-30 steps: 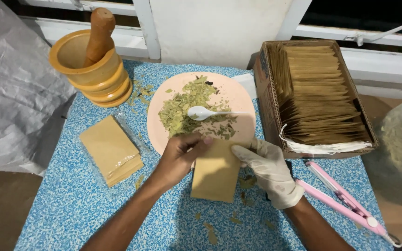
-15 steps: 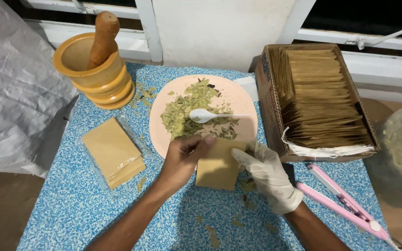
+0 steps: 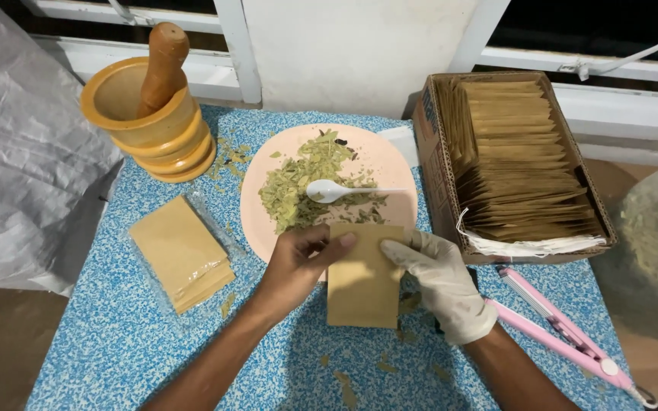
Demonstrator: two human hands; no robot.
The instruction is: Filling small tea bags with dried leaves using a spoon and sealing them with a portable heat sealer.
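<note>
On blue speckled table (image 3: 116, 342), brown paper pouch (image 3: 362, 285) pinched at its top edge by 2 hands — bare left hand (image 3: 298, 266), gloved right hand (image 3: 443, 278) — just below pink plate (image 3: 390, 164) of dried leaves (image 3: 298, 186), white spoon (image 3: 340, 190) on top, pouch stack (image 3: 180, 251) left, mortar (image 3: 146, 125) behind.

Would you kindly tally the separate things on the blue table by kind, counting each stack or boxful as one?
Mortar with pestle: 1
Pink plate of dried leaves: 1
White spoon: 1
Stack of brown pouches: 1
Pouch held by the left hand and gloved right hand: 1
Cardboard box of pouches: 1
Pink sealer tool: 1
Total: 7
</note>
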